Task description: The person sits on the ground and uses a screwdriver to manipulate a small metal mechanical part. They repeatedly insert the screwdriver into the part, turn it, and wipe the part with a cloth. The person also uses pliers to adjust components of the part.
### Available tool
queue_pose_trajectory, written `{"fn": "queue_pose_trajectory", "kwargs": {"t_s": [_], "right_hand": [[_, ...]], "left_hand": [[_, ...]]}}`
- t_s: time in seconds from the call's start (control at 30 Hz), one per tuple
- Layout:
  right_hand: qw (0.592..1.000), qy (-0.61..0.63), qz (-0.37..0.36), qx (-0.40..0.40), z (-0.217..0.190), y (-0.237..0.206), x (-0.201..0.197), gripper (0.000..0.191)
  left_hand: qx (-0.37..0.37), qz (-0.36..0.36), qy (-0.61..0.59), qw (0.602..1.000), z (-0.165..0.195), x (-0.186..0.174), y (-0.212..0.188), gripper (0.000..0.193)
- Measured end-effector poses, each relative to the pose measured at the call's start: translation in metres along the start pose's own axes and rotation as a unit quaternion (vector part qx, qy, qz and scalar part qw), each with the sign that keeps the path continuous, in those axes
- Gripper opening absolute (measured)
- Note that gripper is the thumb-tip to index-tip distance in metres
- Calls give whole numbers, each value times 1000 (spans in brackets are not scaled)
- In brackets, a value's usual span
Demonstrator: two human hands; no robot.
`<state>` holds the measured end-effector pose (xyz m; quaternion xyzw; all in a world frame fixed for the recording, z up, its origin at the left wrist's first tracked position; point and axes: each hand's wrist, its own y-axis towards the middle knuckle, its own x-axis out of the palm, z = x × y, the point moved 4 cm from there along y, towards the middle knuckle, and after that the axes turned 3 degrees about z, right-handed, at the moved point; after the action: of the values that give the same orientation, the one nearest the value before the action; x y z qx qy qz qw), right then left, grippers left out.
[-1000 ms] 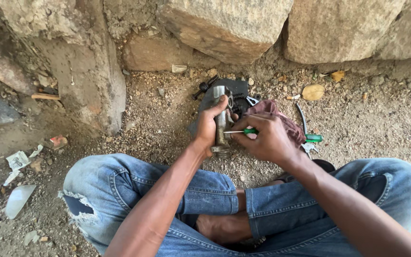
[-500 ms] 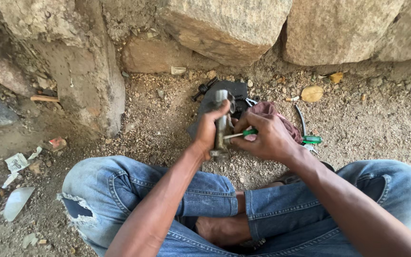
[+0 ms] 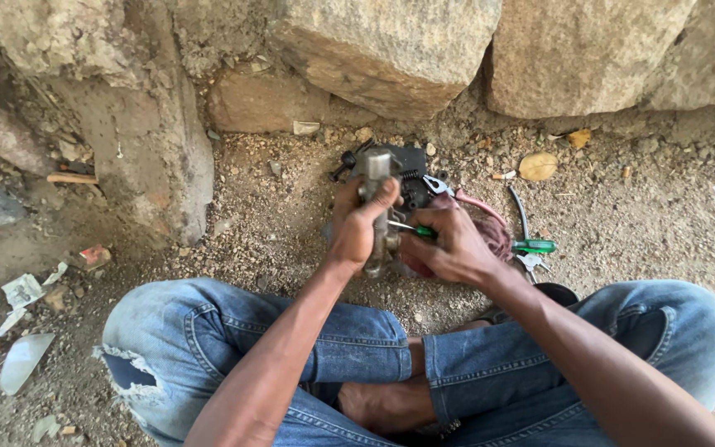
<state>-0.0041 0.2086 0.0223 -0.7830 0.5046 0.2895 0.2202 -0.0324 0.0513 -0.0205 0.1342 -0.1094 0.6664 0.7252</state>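
Observation:
I sit cross-legged on dirt ground. My left hand (image 3: pixel 357 228) grips an upright grey metal cylinder part (image 3: pixel 376 170) that stands on the ground before my knees. My right hand (image 3: pixel 453 244) holds a green-handled screwdriver (image 3: pixel 420 232) whose thin shaft points left against the metal part. Behind the part lies a dark mechanical piece (image 3: pixel 411 165) with a spring and a small spanner (image 3: pixel 436 184). A reddish rag (image 3: pixel 494 228) lies under my right hand.
Large rough stones (image 3: pixel 391 50) form a wall right behind the work spot. A second green-handled tool (image 3: pixel 535 246) and pliers (image 3: pixel 521 211) lie at the right. Paper scraps (image 3: pixel 22 290) and litter sit at the left. My jeans-covered knees (image 3: pixel 208 331) fill the foreground.
Both hands stay on the metal part and screwdriver; they shifted only slightly, and the view moved a little.

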Motion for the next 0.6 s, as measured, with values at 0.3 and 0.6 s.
{"fn": "queue_pose_trajectory", "kwargs": {"t_s": [0.3, 0.6], "right_hand": [[770, 484, -30, 416, 11, -25, 38, 32], [563, 778, -95, 263, 9, -16, 31, 21]], "left_hand": [[125, -35, 86, 988, 17, 6, -9, 52], [228, -6, -38, 973, 50, 4, 11, 57]]}}
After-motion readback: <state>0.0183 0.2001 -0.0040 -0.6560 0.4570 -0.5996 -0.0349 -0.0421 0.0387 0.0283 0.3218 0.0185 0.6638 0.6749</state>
